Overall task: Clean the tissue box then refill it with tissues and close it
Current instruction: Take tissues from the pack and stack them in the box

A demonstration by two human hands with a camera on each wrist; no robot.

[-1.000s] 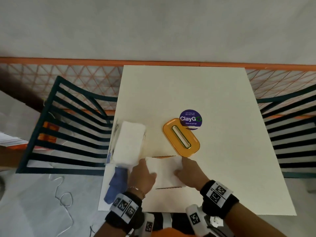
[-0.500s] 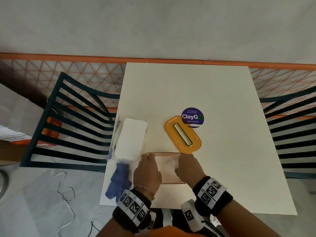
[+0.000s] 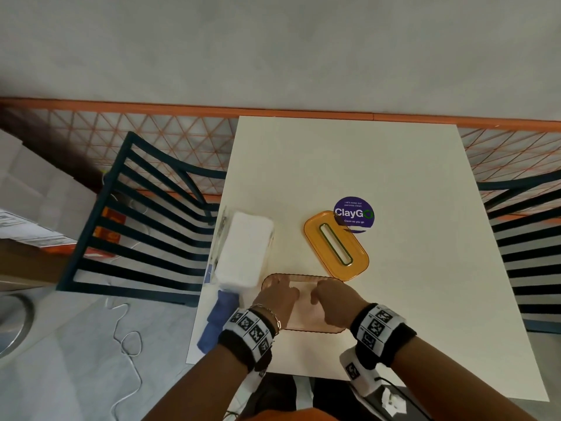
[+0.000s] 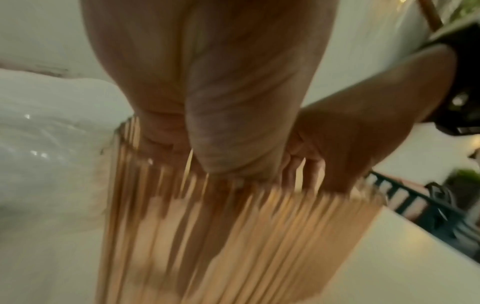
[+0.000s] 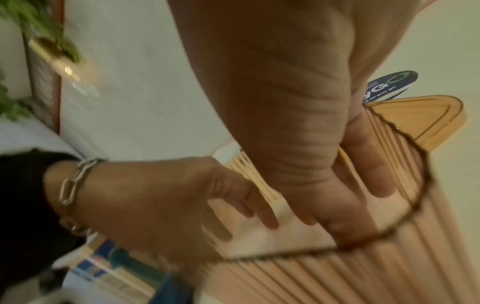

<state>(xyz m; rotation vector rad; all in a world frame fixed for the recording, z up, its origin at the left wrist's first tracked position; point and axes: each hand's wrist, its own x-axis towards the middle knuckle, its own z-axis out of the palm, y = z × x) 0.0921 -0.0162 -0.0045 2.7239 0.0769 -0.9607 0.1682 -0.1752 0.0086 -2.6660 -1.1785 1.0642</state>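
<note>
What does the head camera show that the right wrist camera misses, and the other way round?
Only the head view shows the whole table, the wrapped white tissue pack, the blue cloth and the chairs. Only the right wrist view looks inside the ribbed tissue box, where straight fingers of both hands press white tissue down, and shows green leaves. Both show the left hand, right hand, orange lid and purple sticker.

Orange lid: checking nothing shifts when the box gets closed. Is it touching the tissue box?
Cannot tell. In the head view the orange lid meets the tissue box rim, possibly only overlapping.
</note>
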